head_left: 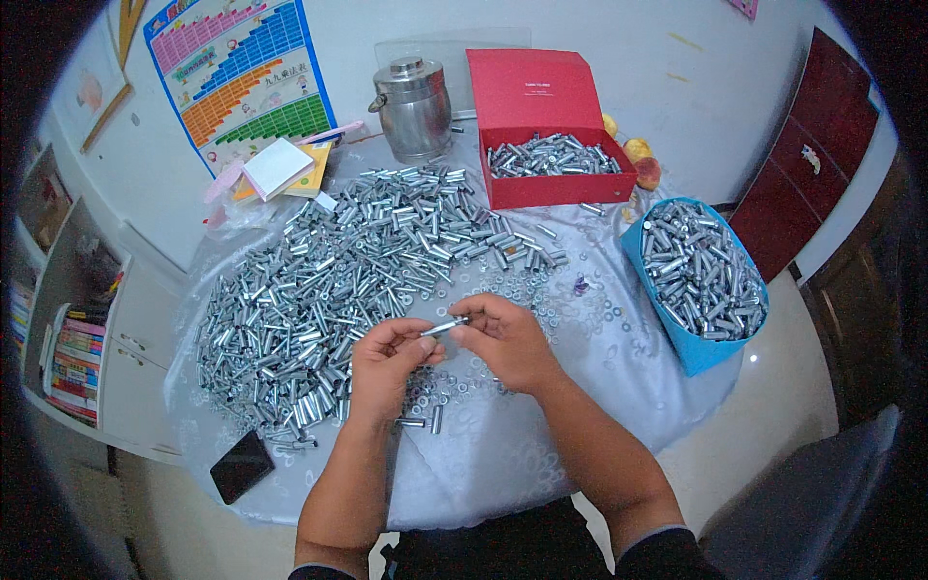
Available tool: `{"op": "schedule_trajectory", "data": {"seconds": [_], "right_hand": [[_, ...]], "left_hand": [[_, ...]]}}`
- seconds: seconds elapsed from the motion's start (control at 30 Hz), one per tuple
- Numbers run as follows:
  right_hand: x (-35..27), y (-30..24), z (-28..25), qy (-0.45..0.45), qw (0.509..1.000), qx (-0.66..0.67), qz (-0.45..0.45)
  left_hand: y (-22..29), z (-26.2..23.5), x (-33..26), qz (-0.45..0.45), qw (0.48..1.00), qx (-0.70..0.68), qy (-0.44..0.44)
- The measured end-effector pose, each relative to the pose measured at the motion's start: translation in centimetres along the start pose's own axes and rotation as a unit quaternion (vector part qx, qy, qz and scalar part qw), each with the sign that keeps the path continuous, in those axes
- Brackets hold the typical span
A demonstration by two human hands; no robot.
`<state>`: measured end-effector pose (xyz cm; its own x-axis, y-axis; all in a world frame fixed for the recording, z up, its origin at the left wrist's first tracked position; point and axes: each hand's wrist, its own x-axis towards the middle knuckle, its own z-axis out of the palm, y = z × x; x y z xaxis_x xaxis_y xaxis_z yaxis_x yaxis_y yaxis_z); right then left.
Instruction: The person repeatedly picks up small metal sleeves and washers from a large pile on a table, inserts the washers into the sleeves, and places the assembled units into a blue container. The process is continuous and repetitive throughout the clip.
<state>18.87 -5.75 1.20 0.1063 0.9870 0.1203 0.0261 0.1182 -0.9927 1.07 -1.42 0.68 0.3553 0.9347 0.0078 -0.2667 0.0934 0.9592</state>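
Over the near middle of the table, both my hands pinch one slim silver expansion bolt (445, 327). My left hand (387, 365) grips its left end between thumb and fingers. At the other end, the fingertips of my right hand (510, 346) are closed on it. A wide heap of metal sleeves and bolts (300, 300) spreads to the left of and beyond my hands. Small loose washers (527, 290) lie scattered around and under my right hand. Two loose metal sleeves (436, 420) rest just below my left hand.
A red box (561, 193), lid raised, holds similar metal pieces at the back. On the right stands a light blue bin (701, 356) full of them. A steel pot (416, 111), booklets (280, 169) and a dark phone (242, 468) also lie on the cloth-covered table (483, 483).
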Motion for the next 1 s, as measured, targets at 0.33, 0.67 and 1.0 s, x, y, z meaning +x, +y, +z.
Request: {"op": "schedule_trajectory", "data": {"seconds": [0.33,0.67,1.0], "right_hand": [[-4.6,-1.9,-5.5,0.140,0.983,-0.059,-0.101],[-11.1,-2.6,-13.9,0.303,0.916,-0.238,-0.109],[-13.3,-6.6,-20.1,0.487,0.747,-0.431,-0.137]], "left_hand": [[0.1,7.0,1.2,-0.044,0.992,-0.009,-0.117],[-3.9,18.5,2.9,-0.106,0.963,-0.032,-0.245],[-5.4,29.7,3.9,-0.001,0.961,-0.058,-0.272]]}}
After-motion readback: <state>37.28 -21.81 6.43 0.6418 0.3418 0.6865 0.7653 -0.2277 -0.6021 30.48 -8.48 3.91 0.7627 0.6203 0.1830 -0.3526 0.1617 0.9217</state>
